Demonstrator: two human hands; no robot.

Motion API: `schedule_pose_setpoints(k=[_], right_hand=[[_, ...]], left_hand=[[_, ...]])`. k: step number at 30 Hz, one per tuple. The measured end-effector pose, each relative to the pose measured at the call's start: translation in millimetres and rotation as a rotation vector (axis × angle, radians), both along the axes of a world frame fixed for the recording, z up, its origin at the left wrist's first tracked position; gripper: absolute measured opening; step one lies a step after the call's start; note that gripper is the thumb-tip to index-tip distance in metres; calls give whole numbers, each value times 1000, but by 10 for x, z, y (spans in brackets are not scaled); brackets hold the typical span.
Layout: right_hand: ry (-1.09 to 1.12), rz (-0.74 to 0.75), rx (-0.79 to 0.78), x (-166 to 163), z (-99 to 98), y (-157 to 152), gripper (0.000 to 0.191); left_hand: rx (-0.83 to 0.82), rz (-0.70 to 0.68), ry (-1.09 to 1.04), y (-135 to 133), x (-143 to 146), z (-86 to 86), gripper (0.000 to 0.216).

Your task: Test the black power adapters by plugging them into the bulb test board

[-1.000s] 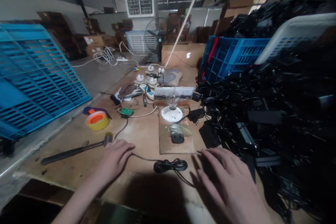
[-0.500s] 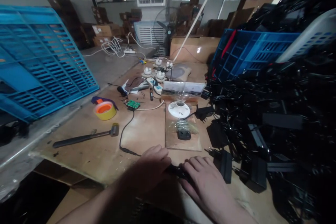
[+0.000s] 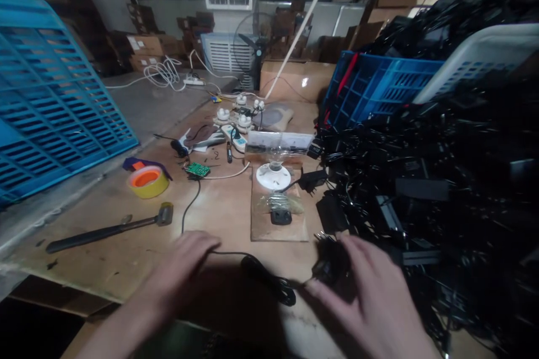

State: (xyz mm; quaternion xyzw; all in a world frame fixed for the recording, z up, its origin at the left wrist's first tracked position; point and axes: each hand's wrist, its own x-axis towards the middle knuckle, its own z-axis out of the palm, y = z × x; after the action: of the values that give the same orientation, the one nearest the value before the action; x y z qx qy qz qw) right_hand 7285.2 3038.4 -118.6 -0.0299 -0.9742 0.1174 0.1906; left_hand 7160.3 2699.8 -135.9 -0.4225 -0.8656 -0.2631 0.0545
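Observation:
My right hand (image 3: 374, 286) is curled round a black power adapter (image 3: 330, 263), thumb on the near side, its plug pins pointing up and left. From the adapter a bundled black cable (image 3: 269, 277) runs left over the table toward my left hand (image 3: 189, 255). The fingers of that hand are closed on the thin cable; its end is hidden by them. Beyond both hands lies a wooden board (image 3: 259, 230) bearing a black socket (image 3: 281, 216) and a white round lamp holder (image 3: 273, 177) with a clear bulb.
A hammer (image 3: 109, 230), a yellow tape roll (image 3: 148, 182) and a green circuit board (image 3: 197, 169) lie on the left. Black adapters (image 3: 404, 190) are heaped on the right before a blue crate (image 3: 379, 87). Another blue crate (image 3: 59, 101) stands at far left.
My hands have moved apart, left hand leftward and right hand rightward. The adapter and the cable bundle now show between them. The view has shifted slightly to the right.

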Motion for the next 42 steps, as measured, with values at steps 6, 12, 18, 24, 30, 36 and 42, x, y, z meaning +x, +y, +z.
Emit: schedule_pose_setpoints(k=[6, 12, 18, 24, 30, 36, 42], right_hand=[[-21, -56, 43, -45, -305, 302, 77], [-127, 120, -449, -189, -254, 35, 52], [61, -49, -805, -502, 107, -188, 50], [-113, -106, -707, -735, 62, -525, 71], [-37, -130, -810, -733, -58, -626, 72], [-47, -193, -762, -786, -43, -657, 63], [-39, -189, -683, -804, -158, -638, 59]], left_hand=[[-112, 41, -10, -199, -195, -54, 20], [-27, -95, -134, 220, -136, -40, 25], [156, -221, -267, 450, -4, 59, 19], [201, -179, -393, 557, 137, -30, 25], [173, -137, -395, 524, 142, -127, 10], [166, -150, -325, 518, 147, -135, 11], [145, -1, -281, 478, 145, -266, 11]])
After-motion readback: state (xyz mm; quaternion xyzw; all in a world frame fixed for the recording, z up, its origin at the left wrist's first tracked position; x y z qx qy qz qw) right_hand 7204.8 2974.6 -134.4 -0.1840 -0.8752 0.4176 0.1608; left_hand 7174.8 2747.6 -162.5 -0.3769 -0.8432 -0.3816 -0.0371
